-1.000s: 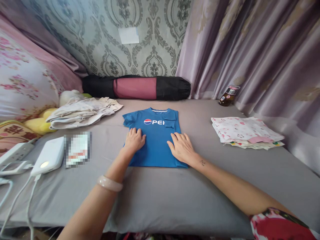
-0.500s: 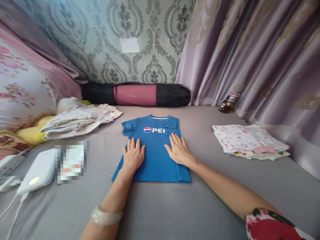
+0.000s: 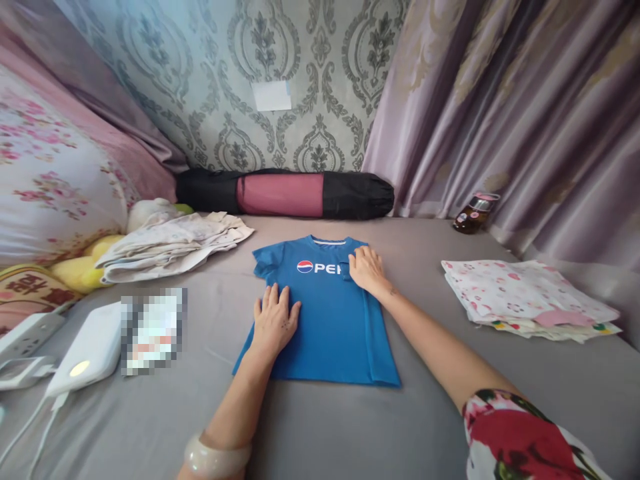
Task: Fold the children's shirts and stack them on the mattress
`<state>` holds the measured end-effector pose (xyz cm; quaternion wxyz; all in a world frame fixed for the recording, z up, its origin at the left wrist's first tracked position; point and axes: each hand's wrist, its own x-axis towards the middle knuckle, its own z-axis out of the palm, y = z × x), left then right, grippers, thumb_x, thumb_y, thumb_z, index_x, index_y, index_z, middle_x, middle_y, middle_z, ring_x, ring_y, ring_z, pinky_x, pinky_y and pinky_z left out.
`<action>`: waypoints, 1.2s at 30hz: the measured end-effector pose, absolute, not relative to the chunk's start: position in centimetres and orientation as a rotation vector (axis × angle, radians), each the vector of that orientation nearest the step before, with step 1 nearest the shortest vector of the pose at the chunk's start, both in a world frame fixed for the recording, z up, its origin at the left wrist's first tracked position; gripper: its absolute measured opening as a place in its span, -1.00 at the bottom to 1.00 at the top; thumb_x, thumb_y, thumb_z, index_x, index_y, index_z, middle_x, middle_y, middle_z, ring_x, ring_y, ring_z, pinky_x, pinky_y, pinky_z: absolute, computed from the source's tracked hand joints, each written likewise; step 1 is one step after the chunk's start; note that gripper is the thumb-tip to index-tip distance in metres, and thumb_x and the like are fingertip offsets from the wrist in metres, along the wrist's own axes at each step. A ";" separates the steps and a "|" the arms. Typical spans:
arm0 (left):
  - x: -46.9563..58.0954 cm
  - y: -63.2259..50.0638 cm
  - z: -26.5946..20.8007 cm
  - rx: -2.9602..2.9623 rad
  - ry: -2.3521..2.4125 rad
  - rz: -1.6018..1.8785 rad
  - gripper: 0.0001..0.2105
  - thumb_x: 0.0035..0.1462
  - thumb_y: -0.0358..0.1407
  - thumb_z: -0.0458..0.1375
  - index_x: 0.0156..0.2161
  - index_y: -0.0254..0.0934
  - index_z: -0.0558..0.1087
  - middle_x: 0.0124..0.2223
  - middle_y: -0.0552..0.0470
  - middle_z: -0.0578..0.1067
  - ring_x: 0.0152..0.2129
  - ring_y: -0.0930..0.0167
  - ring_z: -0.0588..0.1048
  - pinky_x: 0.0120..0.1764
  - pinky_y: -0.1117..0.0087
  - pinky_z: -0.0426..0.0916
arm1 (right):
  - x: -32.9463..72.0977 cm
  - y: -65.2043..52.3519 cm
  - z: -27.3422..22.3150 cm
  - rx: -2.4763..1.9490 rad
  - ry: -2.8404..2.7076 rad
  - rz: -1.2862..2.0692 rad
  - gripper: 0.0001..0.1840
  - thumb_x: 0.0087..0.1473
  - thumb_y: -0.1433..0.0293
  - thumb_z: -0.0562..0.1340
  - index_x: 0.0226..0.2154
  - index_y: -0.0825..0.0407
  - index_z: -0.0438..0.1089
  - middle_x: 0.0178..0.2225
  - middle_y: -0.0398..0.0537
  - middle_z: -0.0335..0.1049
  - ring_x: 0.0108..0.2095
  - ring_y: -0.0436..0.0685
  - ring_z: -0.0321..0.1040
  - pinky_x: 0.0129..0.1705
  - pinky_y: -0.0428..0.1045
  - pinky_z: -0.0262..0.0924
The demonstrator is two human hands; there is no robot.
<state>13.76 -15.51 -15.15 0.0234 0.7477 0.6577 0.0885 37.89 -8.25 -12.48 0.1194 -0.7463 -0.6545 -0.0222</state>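
Note:
A blue short-sleeved T-shirt (image 3: 325, 333) with a round logo and white letters lies front up on the bed, its collar pointing away from me. Its right side is folded inward in a narrow strip, partly covering the lettering. My left hand (image 3: 276, 320) rests flat on the shirt's left half with fingers spread. At the folded shoulder, my right hand (image 3: 369, 270) has its fingers bent together over the cloth, hiding part of the folded sleeve.
Folded patterned cloths (image 3: 525, 293) lie at right, near a dark bottle (image 3: 473, 213). Pale clothes (image 3: 175, 247) are piled at left. A white power bank (image 3: 90, 347) and power strip (image 3: 30, 337) sit front left. A black and maroon roll bag (image 3: 280, 195) lies along the wall.
My right hand has moved up the folded side to the shoulder, and its fingers have gone from flat to bent. The left hand stays flat on the shirt. The view has shifted slightly.

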 end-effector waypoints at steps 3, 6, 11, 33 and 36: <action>13.7 -15.5 -15.2 2.300 2.026 0.320 -0.52 0.31 -0.13 -0.07 0.23 -0.36 0.24 0.32 -0.27 0.18 0.28 0.10 0.10 0.23 -0.03 0.04 | 38.1 -6.1 -13.5 -2.236 -1.932 0.047 -0.38 0.33 0.22 -0.16 0.26 0.29 0.06 0.34 0.23 -0.06 0.33 0.30 -0.19 0.30 0.19 -0.30; 13.6 -15.5 -15.3 2.289 2.032 0.396 -0.54 0.29 -0.15 -0.02 0.20 -0.36 0.27 0.29 -0.29 0.22 0.27 0.10 0.13 0.22 0.00 0.08 | 38.2 -5.0 -14.5 -2.273 -1.949 0.125 -0.30 0.32 0.17 -0.21 0.31 0.33 -0.06 0.37 0.22 -0.19 0.36 0.28 -0.30 0.32 0.20 -0.37; 13.1 -15.3 -15.3 2.256 2.083 0.563 -0.59 0.25 -0.21 0.05 0.11 -0.45 0.33 0.22 -0.38 0.28 0.16 0.09 0.29 0.14 0.11 0.23 | 38.3 -4.7 -15.4 -2.300 -1.975 0.165 -0.27 0.32 0.15 -0.24 0.32 0.32 -0.08 0.38 0.18 -0.21 0.37 0.28 -0.32 0.32 0.19 -0.34; 11.6 -15.6 -12.3 1.931 2.294 0.360 -0.72 0.28 -0.24 -0.03 -0.03 -0.36 0.38 -0.14 -0.21 0.50 -0.15 0.21 0.50 -0.19 0.32 0.34 | 35.7 -1.8 -12.2 -2.376 -1.952 -0.025 -0.50 0.30 0.25 -0.12 0.06 0.08 0.36 0.10 0.22 0.23 0.12 0.31 0.08 0.10 0.16 -0.05; 11.5 -15.6 -12.0 1.894 2.286 0.332 -0.73 0.29 -0.22 -0.05 -0.07 -0.34 0.39 -0.17 -0.20 0.55 -0.17 0.19 0.52 -0.22 0.31 0.32 | 33.0 -1.7 -12.3 -2.146 -2.123 -0.075 -0.53 0.27 0.37 -0.09 0.13 -0.01 0.31 0.07 0.18 0.25 0.10 0.29 0.10 0.09 0.13 -0.06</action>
